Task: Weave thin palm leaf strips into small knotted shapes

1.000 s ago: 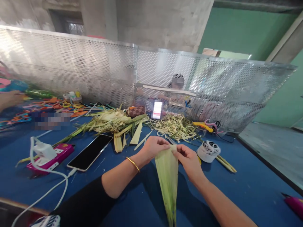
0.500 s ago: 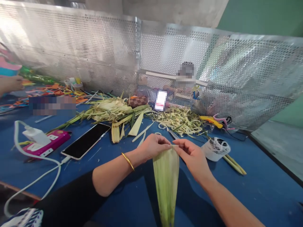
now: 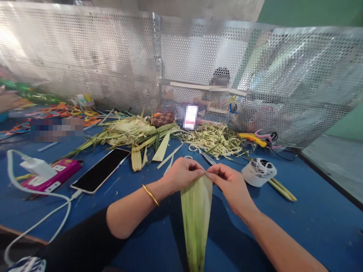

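Note:
A long green corn husk [image 3: 196,217] hangs down over the blue table, its wide end at the top and its lower end narrowing toward me. My left hand [image 3: 183,174] pinches the top edge, with a gold bangle at the wrist. Close beside it, my right hand [image 3: 228,184] pinches the same edge near the right corner. The fingertips of both hands almost meet there. Just beyond the hands lie scissors [image 3: 208,158], partly hidden behind them.
Beyond lie a pile of husks [image 3: 127,130] and a heap of shredded strips [image 3: 218,139]. To the left are a phone [image 3: 101,170] on a cable and a magenta power strip [image 3: 64,170]. A white string roll [image 3: 257,175] stands right. A perforated metal screen [image 3: 198,53] closes off the back.
My fingertips have come closer together along the husk's top edge. The camera view has shifted slightly. At the far left, another person's hand has lowered with a blue item.

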The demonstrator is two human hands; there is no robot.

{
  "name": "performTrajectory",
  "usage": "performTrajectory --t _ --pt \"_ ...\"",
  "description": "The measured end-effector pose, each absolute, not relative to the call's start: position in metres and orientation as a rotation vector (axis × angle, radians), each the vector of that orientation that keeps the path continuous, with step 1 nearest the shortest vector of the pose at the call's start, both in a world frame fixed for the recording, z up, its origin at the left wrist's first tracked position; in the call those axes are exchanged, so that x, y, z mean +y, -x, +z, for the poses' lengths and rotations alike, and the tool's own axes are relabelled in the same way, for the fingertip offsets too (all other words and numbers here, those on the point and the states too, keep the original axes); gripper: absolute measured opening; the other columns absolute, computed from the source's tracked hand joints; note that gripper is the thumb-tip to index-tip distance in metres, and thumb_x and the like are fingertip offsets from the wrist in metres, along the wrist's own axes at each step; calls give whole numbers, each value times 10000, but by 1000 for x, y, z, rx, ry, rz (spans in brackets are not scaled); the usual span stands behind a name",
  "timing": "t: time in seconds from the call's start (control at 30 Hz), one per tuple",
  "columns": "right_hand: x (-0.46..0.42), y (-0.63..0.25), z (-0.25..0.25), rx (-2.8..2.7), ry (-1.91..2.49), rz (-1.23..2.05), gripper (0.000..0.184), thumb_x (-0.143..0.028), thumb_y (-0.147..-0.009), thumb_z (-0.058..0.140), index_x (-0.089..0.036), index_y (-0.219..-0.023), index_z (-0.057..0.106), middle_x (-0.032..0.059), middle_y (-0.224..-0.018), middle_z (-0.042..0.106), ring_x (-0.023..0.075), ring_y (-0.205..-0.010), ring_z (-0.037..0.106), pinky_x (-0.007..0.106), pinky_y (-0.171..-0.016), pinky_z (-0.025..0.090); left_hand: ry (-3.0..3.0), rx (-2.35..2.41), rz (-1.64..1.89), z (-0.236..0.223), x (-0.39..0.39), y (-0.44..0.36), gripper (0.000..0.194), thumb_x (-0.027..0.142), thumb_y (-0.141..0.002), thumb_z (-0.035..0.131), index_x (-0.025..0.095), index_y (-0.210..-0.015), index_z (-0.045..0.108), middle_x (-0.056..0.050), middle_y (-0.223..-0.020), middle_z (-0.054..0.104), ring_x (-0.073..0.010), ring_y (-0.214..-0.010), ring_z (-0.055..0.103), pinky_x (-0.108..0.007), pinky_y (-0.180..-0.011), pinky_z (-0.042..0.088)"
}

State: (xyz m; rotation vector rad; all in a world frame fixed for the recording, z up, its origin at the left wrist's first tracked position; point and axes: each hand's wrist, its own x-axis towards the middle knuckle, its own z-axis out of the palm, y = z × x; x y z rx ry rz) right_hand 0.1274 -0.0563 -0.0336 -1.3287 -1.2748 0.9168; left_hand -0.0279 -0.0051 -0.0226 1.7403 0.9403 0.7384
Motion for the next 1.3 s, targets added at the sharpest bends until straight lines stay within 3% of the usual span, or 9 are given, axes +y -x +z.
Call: performTrajectory --t 0.27,0.5,0.7,0.8,0.97,1.07,1.3 --pt "-58 -129 -35 -1365 1324 915 159 -331 -703 633 -184 -666 584 -24 -607 522 123 -585 459 250 -557 356 -1576 914 708 -21 -10 25 155 273 -701 588 139 -657 652 14 -598 572 -91 -551 464 -211 -543 356" --pt "-61 -131 -36 -1607 1303 500 129 -285 -777 570 -195 -685 573 -13 -640 533 135 -612 462 262 -585 359 -1344 852 724 -24 -12 24 112 256 -648 634 145 -647 651 21 -586 580 -86 -536 475 -211 -553 364" --pt "-60 -125 -33 -1112 1264 1056 273 -397 -645 714 -190 -800 628 -12 -685 587 139 -632 516 264 -600 408 -1416 886 790 -20 -13 24 135 276 -684 624 153 -661 674 15 -610 598 -91 -561 483 -210 -563 359" --pt "-59 -123 -34 -972 1245 1226 310 -406 -564 773 -174 -719 639 -20 -628 577 121 -585 498 251 -569 400 -1437 921 845 -21 -11 24 129 281 -666 657 156 -643 677 11 -619 606 -97 -574 499 -212 -566 367" --pt "-57 -124 -37 -881 1235 1057 278 -392 -558 781 -181 -644 621 -46 -547 540 93 -520 442 224 -509 340 -924 844 850 -27 -15 18 279 384 -613 730 152 -754 667 -23 -680 654 -139 -600 583 -257 -608 451" --pt "-57 -124 -40 -914 1259 979 269 -400 -583 766 -180 -642 622 -45 -544 537 98 -527 438 226 -503 337 -745 795 746 -33 -22 14 321 353 -576 758 122 -781 672 -65 -708 679 -174 -610 614 -297 -623 485" --pt "-59 -124 -43 -1096 1289 751 220 -391 -680 699 -183 -695 633 -26 -584 552 121 -558 462 246 -523 381 -685 868 800 -35 -26 10 194 259 -595 743 134 -641 602 -28 -559 612 -149 -487 570 -290 -537 472"
